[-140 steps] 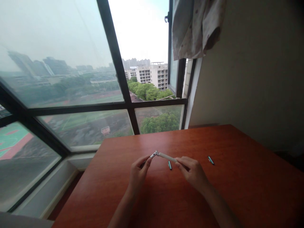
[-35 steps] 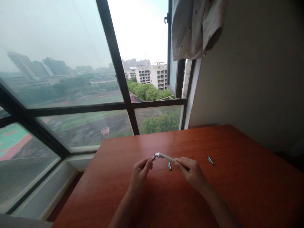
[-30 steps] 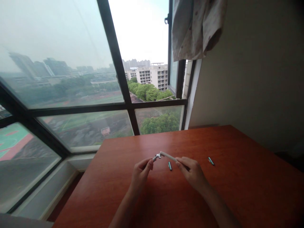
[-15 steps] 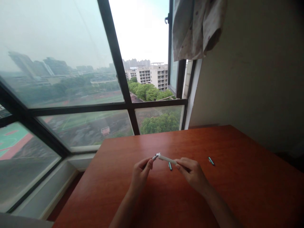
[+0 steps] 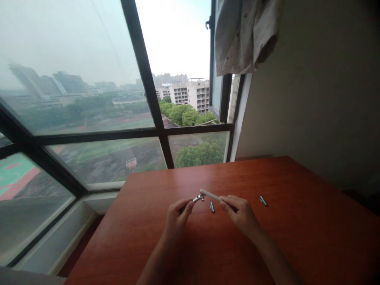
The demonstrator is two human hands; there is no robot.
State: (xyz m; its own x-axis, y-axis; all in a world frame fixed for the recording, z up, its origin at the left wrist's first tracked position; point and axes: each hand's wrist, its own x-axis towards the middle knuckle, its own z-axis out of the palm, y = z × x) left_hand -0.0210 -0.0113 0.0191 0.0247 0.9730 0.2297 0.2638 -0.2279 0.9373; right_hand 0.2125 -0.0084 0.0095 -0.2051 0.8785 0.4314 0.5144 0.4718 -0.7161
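My left hand (image 5: 177,217) is closed, pinching a silver razor handle (image 5: 197,198) whose small forked head points right. In my right hand (image 5: 239,209) a pale, slim stick (image 5: 210,194) is pinched near its right end. Its rounded tip lies just above the silver head; I cannot tell whether the two touch. Below and between the hands, a small teal and dark razor cartridge (image 5: 211,207) lies on the table (image 5: 154,198). A second, similar razor cartridge (image 5: 263,201) rests farther right. The fingers hide the gripped ends.
Dark-framed windows (image 5: 95,136) stand beyond the table and along its left side. One pane (image 5: 217,95) is swung open. A pale cloth (image 5: 246,39) hangs at the upper right, next to a bare wall (image 5: 305,87).
The silver head has turned and now points right, below the stick's tip. That tip has risen slightly away from it. Both hands stay nearly in place.
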